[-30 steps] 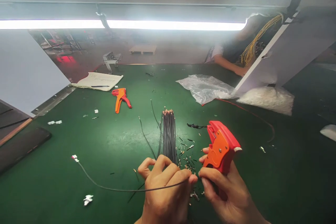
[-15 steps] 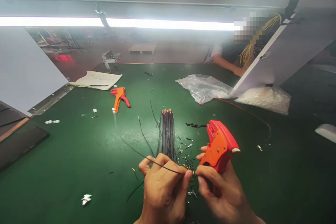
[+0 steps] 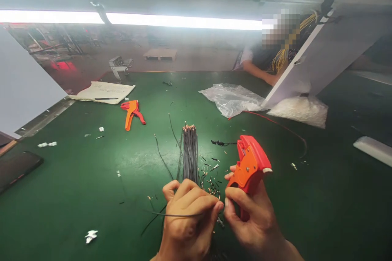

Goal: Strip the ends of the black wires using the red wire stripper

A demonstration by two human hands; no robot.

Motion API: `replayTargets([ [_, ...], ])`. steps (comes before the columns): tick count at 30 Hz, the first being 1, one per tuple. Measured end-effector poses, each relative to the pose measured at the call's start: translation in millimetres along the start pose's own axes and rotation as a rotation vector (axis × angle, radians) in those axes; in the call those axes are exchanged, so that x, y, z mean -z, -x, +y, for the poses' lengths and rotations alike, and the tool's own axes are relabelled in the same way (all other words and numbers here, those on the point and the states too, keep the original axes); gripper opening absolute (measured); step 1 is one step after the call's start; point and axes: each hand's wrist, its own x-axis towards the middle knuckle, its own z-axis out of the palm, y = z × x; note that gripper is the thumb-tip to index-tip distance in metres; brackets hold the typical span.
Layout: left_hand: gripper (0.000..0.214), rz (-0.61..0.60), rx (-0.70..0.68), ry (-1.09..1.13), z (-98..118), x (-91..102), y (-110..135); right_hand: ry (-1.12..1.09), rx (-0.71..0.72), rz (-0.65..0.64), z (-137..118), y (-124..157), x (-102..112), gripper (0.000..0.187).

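Note:
My left hand [image 3: 191, 214] is closed, with a thin black wire [image 3: 174, 214] pinched in it. The wire runs leftward across the back of the hand; a small pale connector [image 3: 118, 173] shows near its blurred far end. My right hand [image 3: 252, 208] is wrapped round an orange and red wire stripper [image 3: 249, 163], jaws pointing up and left. Its thumb and index tips meet close to my left fingertips; whether they touch the wire is unclear. Just beyond my left hand lies a bundle of black wires [image 3: 190, 151] with bare copper ends. Loose black wires [image 3: 162, 153] lie left of it.
Wire scraps [image 3: 214, 167] litter the green table [image 3: 76, 187] right of the bundle. A second wire stripper [image 3: 132, 113] lies farther back, near a paper sheet [image 3: 107, 91]. Plastic bags [image 3: 231, 98] sit back right. Across the table is another person's arm [image 3: 260, 73].
The black wire's free end has swung down and left, now lying lower across my left hand. Both hands have stayed close together. The whole view has shifted slightly.

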Motion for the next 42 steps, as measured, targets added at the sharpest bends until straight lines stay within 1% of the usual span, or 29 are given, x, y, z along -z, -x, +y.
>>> replayTargets([
  [8,0.019,0.066,-0.081,-0.11,3.6,-6.3,7.5,-0.006,-0.121,0.003,-5.8,2.1,-6.2,0.02],
  [18,0.013,0.152,-0.167,-0.207,4.1,-13.7,13.3,0.005,-0.14,0.018,-3.0,0.4,-7.1,0.018],
  [20,0.013,0.176,-0.177,-0.222,7.7,-13.3,11.9,0.014,-0.137,0.019,-0.3,-0.1,-6.6,0.018],
  [22,0.016,0.227,-0.189,-0.255,12.8,-10.9,8.8,0.025,-0.134,0.027,4.1,-1.4,-5.8,0.018],
  [24,0.019,0.29,-0.2,-0.302,16.8,-6.7,4.9,0.044,-0.137,0.048,9.0,-3.6,-4.2,0.017],
  [26,0.019,0.31,-0.193,-0.322,17.6,-1.8,1.7,0.063,-0.133,0.069,12.3,-6.0,-1.8,0.016],
  [29,0.019,0.242,-0.154,-0.285,13.3,3.2,0.3,0.072,-0.107,0.078,11.4,-7.7,2.1,0.019],
  [32,0.017,0.195,-0.141,-0.261,9.3,4.2,2.1,0.012,-0.072,0.034,5.6,-6.2,4.6,0.032],
  [34,0.016,0.178,-0.127,-0.254,7.8,4.0,3.2,-0.053,-0.047,-0.013,1.5,-4.6,5.0,0.035],
  [37,0.018,0.112,-0.097,-0.199,2.4,4.9,3.4,-0.117,0.003,-0.057,-2.8,-3.6,4.0,0.027],
  [40,0.017,0.041,-0.123,-0.122,-6.9,6.8,3.4,-0.107,0.04,-0.059,-3.9,-4.2,2.4,0.02],
  [41,0.021,0.01,-0.13,-0.105,-8.8,7.2,3.6,-0.094,0.034,-0.048,-3.4,-4.4,1.9,0.018],
  [42,0.031,-0.038,-0.128,-0.073,-9.0,7.4,3.7,-0.08,0.013,-0.032,-2.5,-4.4,1.5,0.016],
])
